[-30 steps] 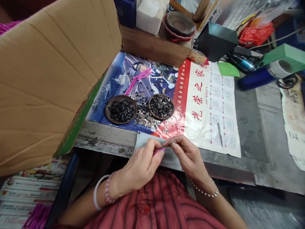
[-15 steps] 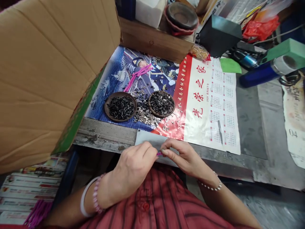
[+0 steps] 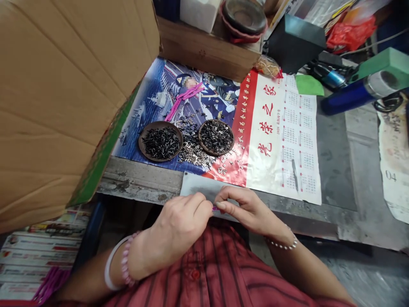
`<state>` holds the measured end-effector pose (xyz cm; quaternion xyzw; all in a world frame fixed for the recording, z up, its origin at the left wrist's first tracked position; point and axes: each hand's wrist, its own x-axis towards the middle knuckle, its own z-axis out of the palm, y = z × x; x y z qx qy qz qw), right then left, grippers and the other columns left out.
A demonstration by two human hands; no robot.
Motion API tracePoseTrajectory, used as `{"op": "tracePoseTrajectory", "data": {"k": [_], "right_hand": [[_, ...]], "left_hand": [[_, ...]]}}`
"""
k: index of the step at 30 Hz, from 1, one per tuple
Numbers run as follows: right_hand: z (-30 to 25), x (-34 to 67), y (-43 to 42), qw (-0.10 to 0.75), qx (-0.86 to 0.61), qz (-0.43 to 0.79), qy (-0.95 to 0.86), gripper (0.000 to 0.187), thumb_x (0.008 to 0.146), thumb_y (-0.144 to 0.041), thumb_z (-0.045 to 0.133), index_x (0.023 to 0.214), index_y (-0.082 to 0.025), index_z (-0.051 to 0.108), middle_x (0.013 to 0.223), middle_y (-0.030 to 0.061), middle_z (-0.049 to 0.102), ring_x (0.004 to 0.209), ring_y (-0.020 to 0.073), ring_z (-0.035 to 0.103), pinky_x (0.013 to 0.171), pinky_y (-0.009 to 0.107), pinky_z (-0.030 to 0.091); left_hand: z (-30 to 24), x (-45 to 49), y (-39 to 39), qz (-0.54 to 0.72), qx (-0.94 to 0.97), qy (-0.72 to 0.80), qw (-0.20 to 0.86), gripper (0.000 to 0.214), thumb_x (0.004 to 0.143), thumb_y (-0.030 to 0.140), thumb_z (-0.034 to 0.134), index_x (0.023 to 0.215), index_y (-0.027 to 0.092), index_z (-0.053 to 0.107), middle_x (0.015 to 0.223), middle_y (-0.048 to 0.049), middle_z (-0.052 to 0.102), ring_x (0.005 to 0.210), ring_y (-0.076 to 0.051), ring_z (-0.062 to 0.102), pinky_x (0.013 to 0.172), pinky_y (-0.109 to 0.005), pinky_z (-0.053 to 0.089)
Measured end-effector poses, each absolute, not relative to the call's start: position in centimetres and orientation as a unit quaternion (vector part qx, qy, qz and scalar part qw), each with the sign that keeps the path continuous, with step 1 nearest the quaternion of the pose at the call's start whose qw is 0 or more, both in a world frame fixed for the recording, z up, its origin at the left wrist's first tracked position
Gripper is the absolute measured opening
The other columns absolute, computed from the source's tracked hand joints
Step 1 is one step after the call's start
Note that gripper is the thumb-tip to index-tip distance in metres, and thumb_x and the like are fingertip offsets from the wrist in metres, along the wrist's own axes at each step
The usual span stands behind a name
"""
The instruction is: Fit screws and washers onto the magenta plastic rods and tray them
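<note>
My left hand (image 3: 183,224) is closed in a pinch, and my right hand (image 3: 246,209) pinches with thumb and forefinger. A small pink strip (image 3: 215,208) shows between them at the table's front edge; most of it is hidden by the fingers. Beyond the hands, a brown dish (image 3: 141,149) holds black screw-like pieces (image 3: 161,141). A second dish (image 3: 201,145) to its right holds dark and shiny small pieces. Loose metal washers (image 3: 196,154) lie scattered between and around the dishes. Behind them, several long pink strips (image 3: 183,100) rest on the printed poster.
A large cardboard box (image 3: 73,94) rises at the left. Along the back runs a wooden ledge (image 3: 207,49). The calendar (image 3: 287,140) has a pen (image 3: 294,175) on it. A blue bottle (image 3: 351,97) lies at the right. More pink strips (image 3: 53,283) lie low at the left.
The hands stay together around the pink strip, with the fingertips slightly closer and less of the strip showing. The view has shifted a little.
</note>
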<state>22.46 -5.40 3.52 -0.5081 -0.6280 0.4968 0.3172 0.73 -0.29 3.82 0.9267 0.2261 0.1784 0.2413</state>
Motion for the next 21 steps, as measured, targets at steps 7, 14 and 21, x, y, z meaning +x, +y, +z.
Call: {"op": "tracePoseTrajectory", "data": {"k": [7, 14, 21], "right_hand": [[3.8, 22.4, -5.2, 0.309, -0.484, 0.449, -0.685, 0.023, 0.106, -0.031, 0.053, 0.092, -0.018, 0.066, 0.082, 0.0032, 0.07, 0.074, 0.0139, 0.061, 0.07, 0.025, 0.048], [4.4, 22.2, -5.8, 0.28, -0.484, 0.369, -0.742, 0.013, 0.103, -0.025, 0.058, 0.108, -0.017, 0.067, 0.088, 0.0051, 0.071, 0.079, 0.0177, 0.061, 0.072, 0.031, 0.048], [3.5, 22.6, -6.8, 0.325, -0.529, 0.438, -0.65, 0.016, 0.098, -0.032, 0.067, 0.107, -0.019, 0.066, 0.093, 0.004, 0.069, 0.084, 0.0166, 0.065, 0.076, 0.029, 0.052]], "left_hand": [[3.7, 0.6, -0.2, 0.179, 0.928, 0.218, 0.244, 0.012, 0.099, 0.011, 0.054, 0.091, 0.017, 0.061, 0.077, -0.002, 0.061, 0.066, -0.019, 0.06, 0.06, -0.033, 0.044], [3.8, 0.5, -0.1, 0.224, 0.921, 0.206, 0.241, 0.007, 0.099, 0.011, 0.056, 0.095, 0.014, 0.062, 0.081, -0.0045, 0.066, 0.07, -0.02, 0.063, 0.063, -0.033, 0.046], [3.9, 0.6, 0.4, 0.241, 0.923, 0.2, 0.222, 0.013, 0.099, 0.01, 0.055, 0.089, 0.016, 0.06, 0.079, -0.0047, 0.066, 0.066, -0.02, 0.061, 0.061, -0.033, 0.045]]}}
